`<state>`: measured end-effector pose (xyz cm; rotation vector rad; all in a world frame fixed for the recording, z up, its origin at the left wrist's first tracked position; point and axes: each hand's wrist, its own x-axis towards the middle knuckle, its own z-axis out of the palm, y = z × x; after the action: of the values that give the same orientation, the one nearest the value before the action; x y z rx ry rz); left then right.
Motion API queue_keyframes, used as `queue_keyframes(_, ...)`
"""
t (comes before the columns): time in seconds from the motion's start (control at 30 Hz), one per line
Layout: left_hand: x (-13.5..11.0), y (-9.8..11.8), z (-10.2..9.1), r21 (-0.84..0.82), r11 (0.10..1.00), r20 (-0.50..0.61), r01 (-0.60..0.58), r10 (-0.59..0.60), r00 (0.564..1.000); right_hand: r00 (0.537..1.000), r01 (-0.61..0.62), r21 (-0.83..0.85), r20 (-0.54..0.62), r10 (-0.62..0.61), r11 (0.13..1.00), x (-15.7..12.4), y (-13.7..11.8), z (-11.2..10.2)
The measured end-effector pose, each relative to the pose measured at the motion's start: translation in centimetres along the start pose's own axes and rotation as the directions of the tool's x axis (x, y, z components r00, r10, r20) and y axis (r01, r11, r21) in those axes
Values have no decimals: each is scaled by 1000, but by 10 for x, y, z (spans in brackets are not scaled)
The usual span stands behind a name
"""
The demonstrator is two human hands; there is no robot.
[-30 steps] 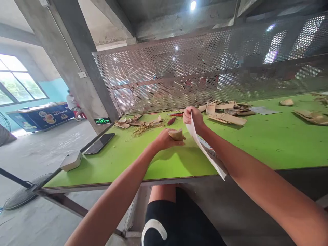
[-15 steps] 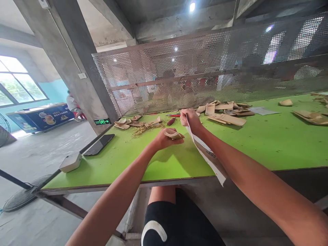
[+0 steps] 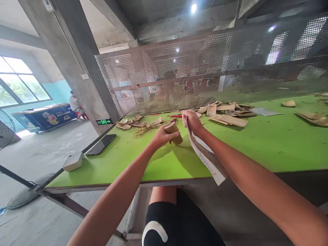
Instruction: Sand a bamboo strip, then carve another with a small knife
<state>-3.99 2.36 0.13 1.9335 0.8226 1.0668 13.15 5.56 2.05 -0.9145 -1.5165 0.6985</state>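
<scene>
My left hand (image 3: 161,136) is closed around a small tan cup-shaped piece (image 3: 174,132), holding it tilted just above the green table (image 3: 269,143). My right hand (image 3: 191,120) pinches the top edge of a white printed sheet (image 3: 206,155) that hangs down under my right forearm and past the table's front edge. The two hands are close together, the cup-shaped piece a little left of the sheet.
Flat tan pieces lie in a pile (image 3: 225,112) behind my right hand and in a smaller heap (image 3: 133,122) with fine shavings at the left. A red pen (image 3: 175,116), a dark phone (image 3: 100,144) and a white box (image 3: 73,161) are on the table. A perforated metal screen (image 3: 205,71) closes the far side.
My left hand has turned the tan piece from flat to more upright and raised it. My right hand has moved slightly left and down, and the sheet now hangs lower.
</scene>
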Motion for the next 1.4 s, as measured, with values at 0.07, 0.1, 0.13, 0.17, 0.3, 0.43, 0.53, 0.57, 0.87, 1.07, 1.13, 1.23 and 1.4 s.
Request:
queue_keyframes(0.07, 0, 2, 1, -55, 998, -16, -17, 16, 1000, 998, -6, -19, -66, 5, 1000, 0, 1, -1)
queue_keyframes(0.1, 0, 2, 1, -66, 998, -18, -25, 24, 1000, 996, -7, -41, -92, 3, 999, 0, 2, -2)
queue_keyframes(0.13, -1, 3, 0, -65, 997, -20, -32, 31, 999, 995, -6, -72, -104, -1, 997, 0, 3, -2)
queue_keyframes(0.17, -1, 3, 0, -48, 998, -29, -41, 40, 999, 994, -4, -102, -112, -7, 995, 0, 4, -2)
queue_keyframes(0.3, -2, 1, -3, 169, 983, -136, -75, 99, 986, 996, 47, -180, -64, -59, 983, -2, 2, 0)
queue_keyframes(0.43, -3, 1, -6, 348, 935, -137, -73, 127, 982, 994, 105, -190, -4, -108, 976, -7, -5, 2)
queue_keyframes(0.53, -3, 0, -10, 293, 955, -73, -52, 77, 994, 993, 113, -195, 39, -107, 974, -9, -7, 1)
queue_keyframes(0.57, -3, 0, -11, 272, 961, -50, -50, 66, 997, 993, 117, -201, 51, -109, 973, -9, -6, 1)
queue_keyframes(0.87, 2, -2, -13, 429, 899, -159, -89, 172, 972, 987, 142, -185, 107, -124, 972, -7, -1, 1)
queue_keyframes(1.07, 6, -8, -15, 652, 757, -238, -41, 255, 937, 957, 223, -158, 225, -185, 962, -11, -6, 3)
queue_keyframes(1.13, 5, -8, -15, 669, 742, -235, -48, 272, 933, 958, 223, -194, 226, -178, 955, -11, -5, 3)
queue_keyframes(1.23, 2, -4, -14, 614, 784, -245, -86, 293, 924, 960, 237, -238, 204, -190, 942, -9, -2, 2)
queue_keyframes(1.4, 0, -1, -13, 524, 847, -287, -92, 278, 917, 954, 245, -290, 242, -177, 925, -1, 1, -6)
